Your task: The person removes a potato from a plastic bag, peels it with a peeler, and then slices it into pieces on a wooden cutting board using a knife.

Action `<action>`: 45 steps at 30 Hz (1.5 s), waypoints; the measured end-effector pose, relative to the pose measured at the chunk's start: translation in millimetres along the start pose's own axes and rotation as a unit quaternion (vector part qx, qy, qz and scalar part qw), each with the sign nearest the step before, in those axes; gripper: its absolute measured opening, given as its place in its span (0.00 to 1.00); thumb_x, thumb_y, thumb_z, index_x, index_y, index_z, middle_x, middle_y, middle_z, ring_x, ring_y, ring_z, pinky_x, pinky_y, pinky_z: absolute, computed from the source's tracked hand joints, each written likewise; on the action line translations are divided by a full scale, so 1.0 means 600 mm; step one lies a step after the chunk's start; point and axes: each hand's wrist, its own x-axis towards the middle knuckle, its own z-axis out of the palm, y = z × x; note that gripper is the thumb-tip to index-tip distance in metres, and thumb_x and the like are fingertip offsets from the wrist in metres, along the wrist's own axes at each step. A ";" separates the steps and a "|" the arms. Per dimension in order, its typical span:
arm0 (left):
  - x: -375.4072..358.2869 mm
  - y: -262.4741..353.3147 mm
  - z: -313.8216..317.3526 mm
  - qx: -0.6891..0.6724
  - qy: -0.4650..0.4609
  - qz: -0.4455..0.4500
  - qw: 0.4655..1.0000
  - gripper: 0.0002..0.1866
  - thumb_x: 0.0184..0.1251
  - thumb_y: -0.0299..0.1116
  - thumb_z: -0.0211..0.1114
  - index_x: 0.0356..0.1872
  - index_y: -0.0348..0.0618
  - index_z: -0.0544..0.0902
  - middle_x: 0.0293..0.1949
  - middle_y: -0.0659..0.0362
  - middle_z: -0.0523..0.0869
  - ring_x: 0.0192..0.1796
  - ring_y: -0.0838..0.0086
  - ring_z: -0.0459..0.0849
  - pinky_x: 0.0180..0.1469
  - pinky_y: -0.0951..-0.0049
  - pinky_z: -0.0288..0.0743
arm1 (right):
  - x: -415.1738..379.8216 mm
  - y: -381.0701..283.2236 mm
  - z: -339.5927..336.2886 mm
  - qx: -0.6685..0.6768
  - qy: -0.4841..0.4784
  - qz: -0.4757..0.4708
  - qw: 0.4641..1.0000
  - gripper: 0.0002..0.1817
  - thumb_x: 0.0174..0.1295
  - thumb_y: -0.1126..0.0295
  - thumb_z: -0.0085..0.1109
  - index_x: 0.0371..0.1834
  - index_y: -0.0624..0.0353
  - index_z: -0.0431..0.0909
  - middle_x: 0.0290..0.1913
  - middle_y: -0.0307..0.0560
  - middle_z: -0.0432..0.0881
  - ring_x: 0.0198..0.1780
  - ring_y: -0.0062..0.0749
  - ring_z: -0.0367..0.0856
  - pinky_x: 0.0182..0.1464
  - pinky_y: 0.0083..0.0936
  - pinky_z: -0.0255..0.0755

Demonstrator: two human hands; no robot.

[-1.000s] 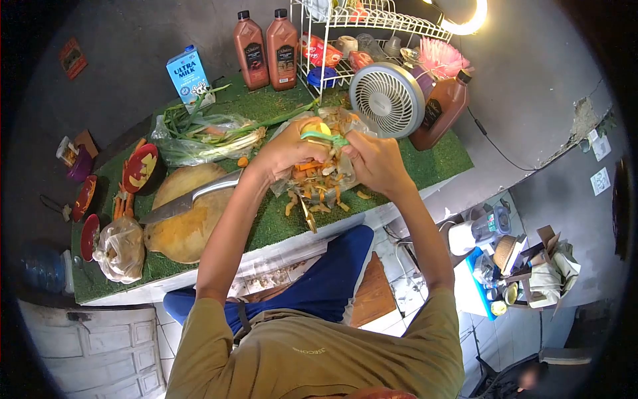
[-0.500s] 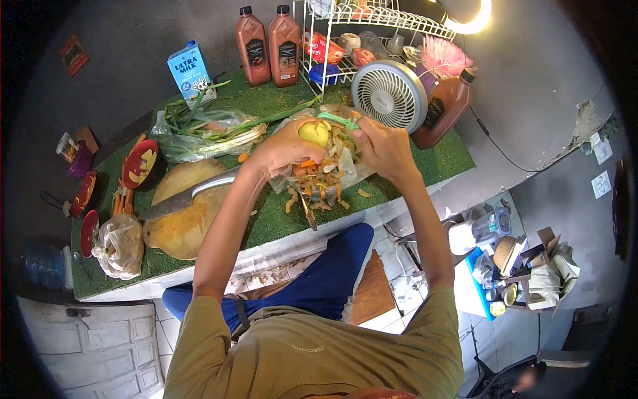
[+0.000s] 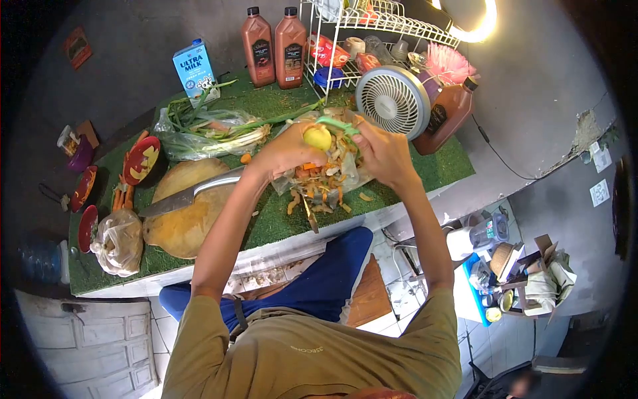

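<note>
My left hand (image 3: 287,151) is wrapped round a peeled yellow potato (image 3: 318,138), its pale flesh facing up. In my right hand (image 3: 384,151) is a green-handled peeler (image 3: 337,124), held against the potato's far side. Below both hands lies a heap of vegetable peelings (image 3: 325,181), brown and orange, on a clear plastic bag. A knife (image 3: 193,193) rests across the round wooden cutting board (image 3: 176,226) left of my left forearm. Spring onions (image 3: 232,141) lie in a plastic bag beyond the board.
A white fan (image 3: 392,103) and a tilted brown bottle (image 3: 445,116) stand at the right. Two more bottles (image 3: 290,50) and a milk carton (image 3: 195,72) line the back. At the left are red bowls (image 3: 141,161), carrots (image 3: 123,197) and a tied plastic bag (image 3: 118,243).
The peeler has shifted slightly over the potato, and the potato has turned a little in my left hand. The whole view has moved slightly.
</note>
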 end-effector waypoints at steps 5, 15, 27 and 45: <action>0.003 0.007 -0.004 0.026 -0.020 0.009 0.999 0.21 0.46 0.27 0.73 0.44 0.36 0.80 0.35 0.61 0.83 0.36 0.78 0.81 0.42 0.76 0.77 | -0.005 -0.006 0.011 -0.007 -0.017 0.004 1.000 0.11 0.72 0.60 0.52 0.36 0.56 0.72 0.27 0.52 0.80 0.27 0.54 0.81 0.27 0.44 0.71; 0.011 -0.018 0.005 0.163 0.052 0.080 0.982 0.22 0.45 0.29 0.72 0.44 0.36 0.79 0.32 0.57 0.84 0.35 0.71 0.84 0.41 0.70 0.79 | -0.014 -0.033 0.012 -0.012 -0.032 0.025 0.999 0.11 0.72 0.60 0.52 0.37 0.55 0.73 0.27 0.52 0.82 0.26 0.54 0.82 0.26 0.46 0.72; 0.011 -0.002 0.030 0.278 0.113 0.056 0.952 0.19 0.49 0.31 0.70 0.41 0.32 0.77 0.40 0.41 0.86 0.47 0.44 0.83 0.49 0.53 0.77 | -0.023 -0.043 0.017 -0.041 -0.036 0.111 0.992 0.13 0.75 0.59 0.48 0.39 0.57 0.73 0.26 0.54 0.79 0.30 0.53 0.82 0.30 0.46 0.71; -0.005 0.019 0.034 -0.115 0.014 0.007 0.993 0.29 0.63 0.31 0.70 0.65 0.46 0.69 0.40 0.65 0.80 0.33 0.86 0.75 0.27 0.82 0.66 | -0.015 -0.046 0.045 0.409 0.026 0.251 0.877 0.15 0.77 0.59 0.51 0.44 0.63 0.73 0.27 0.42 0.71 0.30 0.27 0.72 0.33 0.32 0.67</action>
